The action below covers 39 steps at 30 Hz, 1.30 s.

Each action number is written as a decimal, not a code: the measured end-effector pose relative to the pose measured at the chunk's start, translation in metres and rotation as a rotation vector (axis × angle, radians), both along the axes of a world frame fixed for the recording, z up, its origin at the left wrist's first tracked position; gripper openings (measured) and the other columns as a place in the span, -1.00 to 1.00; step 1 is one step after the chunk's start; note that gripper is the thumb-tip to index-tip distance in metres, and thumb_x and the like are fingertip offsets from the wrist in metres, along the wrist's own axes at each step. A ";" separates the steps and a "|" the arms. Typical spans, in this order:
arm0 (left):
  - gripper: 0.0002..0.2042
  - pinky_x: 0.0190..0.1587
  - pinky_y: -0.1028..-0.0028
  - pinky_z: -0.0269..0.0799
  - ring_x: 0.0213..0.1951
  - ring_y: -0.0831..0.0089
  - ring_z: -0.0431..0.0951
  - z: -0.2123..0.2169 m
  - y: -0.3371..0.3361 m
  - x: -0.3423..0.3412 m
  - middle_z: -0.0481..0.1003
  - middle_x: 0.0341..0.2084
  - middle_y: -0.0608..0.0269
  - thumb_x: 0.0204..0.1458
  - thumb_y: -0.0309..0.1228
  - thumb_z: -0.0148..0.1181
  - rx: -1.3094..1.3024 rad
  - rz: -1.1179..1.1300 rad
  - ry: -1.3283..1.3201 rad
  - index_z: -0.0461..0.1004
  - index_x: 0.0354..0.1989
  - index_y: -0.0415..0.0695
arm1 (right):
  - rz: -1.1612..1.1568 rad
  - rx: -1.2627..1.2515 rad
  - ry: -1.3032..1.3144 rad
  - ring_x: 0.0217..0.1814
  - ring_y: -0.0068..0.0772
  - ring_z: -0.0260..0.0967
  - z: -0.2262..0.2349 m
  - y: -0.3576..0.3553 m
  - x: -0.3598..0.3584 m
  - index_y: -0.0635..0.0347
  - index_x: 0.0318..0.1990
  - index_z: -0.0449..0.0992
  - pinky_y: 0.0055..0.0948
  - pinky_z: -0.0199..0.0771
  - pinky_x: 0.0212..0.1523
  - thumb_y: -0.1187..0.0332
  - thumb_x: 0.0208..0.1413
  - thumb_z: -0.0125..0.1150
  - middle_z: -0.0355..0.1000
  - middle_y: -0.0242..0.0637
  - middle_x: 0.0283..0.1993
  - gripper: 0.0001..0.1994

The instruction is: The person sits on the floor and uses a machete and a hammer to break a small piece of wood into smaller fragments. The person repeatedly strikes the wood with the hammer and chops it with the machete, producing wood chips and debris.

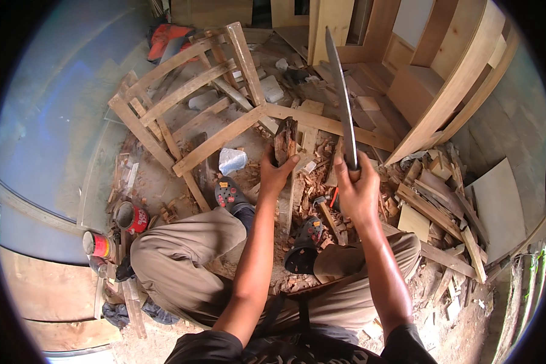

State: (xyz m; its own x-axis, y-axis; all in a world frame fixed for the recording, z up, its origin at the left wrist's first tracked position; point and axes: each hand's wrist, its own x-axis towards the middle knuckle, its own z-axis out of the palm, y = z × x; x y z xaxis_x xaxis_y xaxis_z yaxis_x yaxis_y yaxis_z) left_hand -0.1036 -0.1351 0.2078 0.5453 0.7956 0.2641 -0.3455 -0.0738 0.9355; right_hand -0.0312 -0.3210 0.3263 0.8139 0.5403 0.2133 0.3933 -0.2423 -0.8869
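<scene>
My left hand (275, 177) is closed around a rough, dark brown chunk of wood (283, 142), held upright with its splintered end at the top. To its right, my right hand (359, 193) grips a machete (343, 91) by its handle, most of which is hidden in the fingers. The long blade points up and away, tilted slightly left, and stands apart from the wood. Reddish-brown wood chips (314, 183) lie scattered on the ground below both hands. A hammer (330, 219) with a wooden handle rests among the chips, near my right shoe (305, 247).
A wooden frame of joined bars (218, 138) stands ahead on the left. Broken boards and offcuts (434, 206) are heaped at the right. Two red cans (131, 218) sit left of my knee. Behind the heap rises a wooden cabinet (415, 91). A pale block (232, 161) lies beyond my left shoe.
</scene>
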 end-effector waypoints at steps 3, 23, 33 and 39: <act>-0.36 0.08 0.42 0.40 0.00 0.39 0.51 -0.010 0.003 0.003 0.51 -0.01 0.14 -0.04 -0.29 0.50 -0.024 -0.045 -0.089 0.35 0.17 -0.28 | 0.073 0.023 0.034 -0.67 -0.60 0.31 -0.001 0.009 -0.024 0.46 0.12 0.34 -0.44 0.27 -0.58 0.21 0.28 0.23 0.38 -0.30 -0.73 -0.53; -0.44 -0.06 0.45 0.35 -0.17 0.52 0.41 -0.024 -0.011 0.015 0.45 -0.21 0.27 0.15 0.07 0.26 0.010 -0.045 -0.181 0.40 -0.05 -0.25 | 0.185 0.087 0.016 -0.58 0.00 0.46 0.002 0.040 -0.043 0.39 0.10 0.19 -0.23 0.39 -0.48 0.49 0.20 0.13 0.39 -0.02 -0.64 -0.62; -0.49 -0.02 0.42 0.36 -0.14 0.45 0.44 -0.019 -0.039 0.015 0.47 -0.18 0.21 0.12 -0.07 0.32 0.084 0.092 -0.119 0.39 0.00 -0.27 | 0.166 0.077 0.025 -0.48 0.14 0.54 0.002 0.024 -0.045 0.47 -0.03 0.19 -0.18 0.43 -0.50 0.41 0.27 0.12 0.46 0.15 -0.54 -0.68; -0.40 -0.05 0.41 0.37 -0.17 0.47 0.43 -0.019 -0.062 0.002 0.46 -0.21 0.21 0.13 0.07 0.27 0.102 0.180 -0.108 0.35 0.00 -0.28 | 0.131 0.087 0.072 -0.47 0.02 0.58 0.008 0.007 -0.062 0.42 -0.15 0.27 -0.22 0.44 -0.50 0.31 0.28 0.18 0.47 0.16 -0.53 -0.69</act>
State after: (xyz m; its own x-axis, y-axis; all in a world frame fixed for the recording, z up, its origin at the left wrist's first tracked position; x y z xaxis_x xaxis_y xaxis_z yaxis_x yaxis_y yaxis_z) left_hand -0.1021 -0.1973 0.1885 0.3616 0.8435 0.3972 -0.4158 -0.2354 0.8785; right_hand -0.0935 -0.3143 0.3346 0.7524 0.6251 0.2078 0.3514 -0.1141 -0.9292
